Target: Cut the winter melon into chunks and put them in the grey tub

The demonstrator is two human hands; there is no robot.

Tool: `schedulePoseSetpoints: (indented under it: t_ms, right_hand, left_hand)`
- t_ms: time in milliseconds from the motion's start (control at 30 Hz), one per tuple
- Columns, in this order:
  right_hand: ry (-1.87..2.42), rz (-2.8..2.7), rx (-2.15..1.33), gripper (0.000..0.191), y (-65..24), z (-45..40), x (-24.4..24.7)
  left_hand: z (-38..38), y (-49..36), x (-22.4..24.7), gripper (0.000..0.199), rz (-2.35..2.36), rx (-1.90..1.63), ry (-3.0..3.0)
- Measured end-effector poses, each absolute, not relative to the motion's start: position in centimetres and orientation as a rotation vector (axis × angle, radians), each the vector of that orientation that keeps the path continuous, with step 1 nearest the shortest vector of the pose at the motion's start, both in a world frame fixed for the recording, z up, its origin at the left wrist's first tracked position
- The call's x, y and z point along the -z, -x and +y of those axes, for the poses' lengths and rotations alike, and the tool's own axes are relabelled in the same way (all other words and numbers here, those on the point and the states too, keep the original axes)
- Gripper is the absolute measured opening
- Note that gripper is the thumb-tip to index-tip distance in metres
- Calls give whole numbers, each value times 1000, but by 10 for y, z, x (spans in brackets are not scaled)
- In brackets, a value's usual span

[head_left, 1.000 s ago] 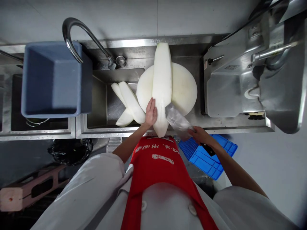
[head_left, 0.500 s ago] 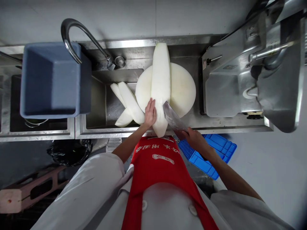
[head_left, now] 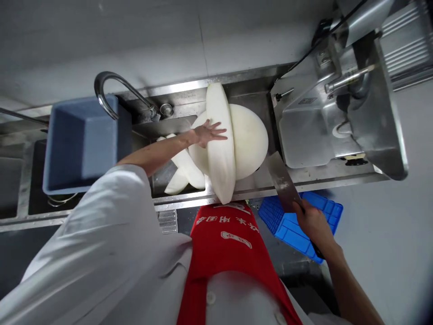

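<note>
A long, pale peeled gourd (head_left: 221, 167) lies lengthwise across a round white board (head_left: 251, 140) over the sink. On the gourd's upper half, toward its left side, rests my left hand (head_left: 210, 133) with its fingers spread. My right hand (head_left: 311, 221) is wrapped round the handle of a broad cleaver (head_left: 283, 180), held off to the right of the gourd and past the board's edge. Several pale gourd pieces (head_left: 186, 164) lie in the sink left of the board, partly covered by my left forearm.
A blue-grey tub (head_left: 81, 144) stands at the left beside a curved faucet (head_left: 118, 81). Metal equipment with a tray (head_left: 304, 135) is on the right. A blue crate (head_left: 297, 232) sits below the counter's front edge (head_left: 331, 180).
My left hand has moved up the gourd and spread its fingers. My right hand has carried the cleaver away from the gourd to the right. The view has shifted and tilted.
</note>
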State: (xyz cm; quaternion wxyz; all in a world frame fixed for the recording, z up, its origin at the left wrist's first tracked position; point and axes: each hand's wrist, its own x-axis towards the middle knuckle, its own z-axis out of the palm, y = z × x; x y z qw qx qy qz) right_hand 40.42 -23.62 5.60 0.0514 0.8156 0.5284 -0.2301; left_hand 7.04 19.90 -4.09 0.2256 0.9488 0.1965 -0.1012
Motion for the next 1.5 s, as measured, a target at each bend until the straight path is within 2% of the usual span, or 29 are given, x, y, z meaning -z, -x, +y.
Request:
schedulePoseSetpoints:
  t_ms: [167,300,400,500,633,967,1500]
  right_hand:
    - [-2577,1439,580,34,-390,-271,-59]
    - [-2621,1386,382,35,-364,-275,-80]
    - [-2524,1459,354,39,-338,-259,-94]
    - [-2283,1548,389,49,-314,-232,-100]
    - [-2051,1692,368,59,-294,-193,-100]
    - [-1900,1743,196,60,-303,-126,-99]
    - [-1827,1739,318,56,-295,-105,-92]
  left_hand:
    - [236,-115,45,109,-99,609,-2749]
    - [234,-118,49,123,-90,638,-2767]
    - [216,-107,50,133,111,591,-2789]
    - [198,-91,53,129,335,492,-2806]
    - [192,-75,60,121,402,373,-2794]
    - [212,-71,76,119,309,266,-2688]
    - [214,-69,72,123,282,284,-2669]
